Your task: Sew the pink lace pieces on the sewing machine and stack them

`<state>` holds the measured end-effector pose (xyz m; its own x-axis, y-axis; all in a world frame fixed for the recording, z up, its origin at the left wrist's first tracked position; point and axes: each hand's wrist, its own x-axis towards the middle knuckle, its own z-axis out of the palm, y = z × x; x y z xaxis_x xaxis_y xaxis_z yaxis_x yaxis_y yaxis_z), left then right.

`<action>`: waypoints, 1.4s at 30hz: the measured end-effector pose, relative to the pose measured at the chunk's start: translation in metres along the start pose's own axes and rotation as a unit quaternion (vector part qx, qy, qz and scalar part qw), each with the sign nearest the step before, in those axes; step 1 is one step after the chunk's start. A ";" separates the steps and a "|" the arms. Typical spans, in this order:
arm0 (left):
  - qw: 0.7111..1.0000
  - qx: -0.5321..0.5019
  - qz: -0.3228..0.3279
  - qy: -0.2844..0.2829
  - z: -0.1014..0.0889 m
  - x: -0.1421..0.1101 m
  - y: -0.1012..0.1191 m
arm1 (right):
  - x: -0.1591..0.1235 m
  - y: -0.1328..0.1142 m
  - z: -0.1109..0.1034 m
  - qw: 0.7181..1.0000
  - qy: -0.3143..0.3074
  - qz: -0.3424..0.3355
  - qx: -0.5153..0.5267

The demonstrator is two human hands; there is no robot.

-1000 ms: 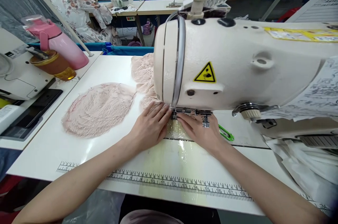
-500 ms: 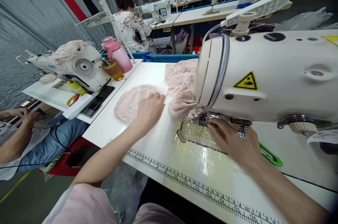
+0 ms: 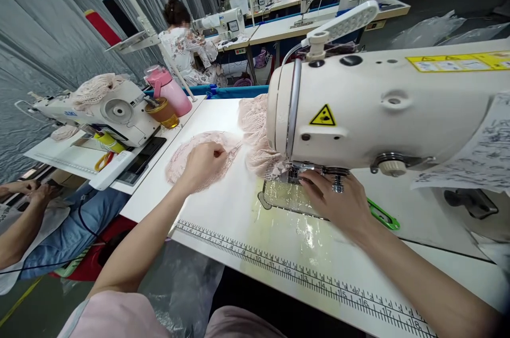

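My left hand (image 3: 204, 163) rests on a round pile of pale pink lace pieces (image 3: 180, 160) on the white table, its fingers curled and pinching the top piece. My right hand (image 3: 333, 201) lies under the head of the cream sewing machine (image 3: 378, 109), fingers flat beside the presser foot (image 3: 297, 173) on the shiny needle plate (image 3: 285, 197). More pink lace (image 3: 255, 136) bunches behind the needle area.
A ruler strip (image 3: 303, 279) runs along the table's front edge. Green snips (image 3: 384, 216) lie right of my hand. A pink bottle (image 3: 169, 91) and amber jar (image 3: 161, 112) stand at the left beside another machine (image 3: 111, 109). Other people sit at the left and behind.
My left hand left the presser foot, moved left to the lace pile and curled its fingers on the top piece. The view swung left. My right hand stayed by the presser foot.
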<state>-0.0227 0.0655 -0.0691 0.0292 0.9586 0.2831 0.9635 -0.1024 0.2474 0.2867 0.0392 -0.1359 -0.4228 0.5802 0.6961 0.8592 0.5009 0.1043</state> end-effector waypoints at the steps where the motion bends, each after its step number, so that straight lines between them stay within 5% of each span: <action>1: 1.000 -0.014 -0.003 0.016 -0.001 0.001 -0.003 | 0.001 0.000 -0.001 1.000 0.008 -0.003 0.001; 6: 0.978 -0.062 -0.044 0.195 -0.033 0.016 -0.024 | 0.001 0.001 -0.001 0.999 0.038 -0.015 0.022; 10: 0.915 -0.051 -0.064 0.396 -0.079 0.022 -0.032 | 0.000 0.002 0.003 0.998 0.051 -0.018 0.036; 12: 0.907 -0.042 -0.047 0.417 -0.096 0.014 -0.023 | -0.001 0.002 0.005 0.997 0.049 -0.012 0.051; 14: 0.933 -0.047 -0.020 0.355 -0.103 -0.002 -0.005 | -0.002 0.002 0.007 0.997 0.043 0.004 0.069; 17: 0.989 -0.124 0.012 0.085 -0.093 -0.032 0.031 | -0.002 0.002 0.007 0.995 0.017 0.038 0.088; 21: 0.946 -0.306 0.031 -0.103 -0.054 -0.049 0.072 | -0.001 0.003 0.003 0.992 -0.024 0.070 0.106; 24: 0.940 -0.274 0.092 -0.180 -0.015 -0.040 0.084 | 0.000 0.003 -0.001 0.991 -0.041 0.074 0.108; 26: 0.962 -0.170 0.121 -0.176 0.006 -0.034 0.087 | 0.000 0.002 -0.002 0.989 -0.047 0.095 0.108; 28: 0.979 -0.056 0.164 -0.107 0.022 -0.036 0.089 | 0.000 0.002 -0.002 0.986 -0.047 0.121 0.104; 31: 0.957 0.017 0.290 -0.018 0.037 -0.049 0.098 | 0.000 0.002 -0.002 0.987 -0.035 0.112 0.106; 36: 0.922 0.046 0.385 -0.021 0.054 -0.065 0.106 | 0.000 0.000 -0.007 0.995 0.005 -0.001 0.099; 42: 0.912 0.016 0.407 -0.046 0.061 -0.051 0.092 | -0.006 -0.003 -0.006 0.993 -0.098 0.005 0.059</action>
<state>0.0808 0.0235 -0.1174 0.7590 0.5872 0.2814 0.6203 -0.7835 -0.0382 0.2883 0.0305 -0.1355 -0.4721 0.6944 0.5431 0.8288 0.5596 0.0049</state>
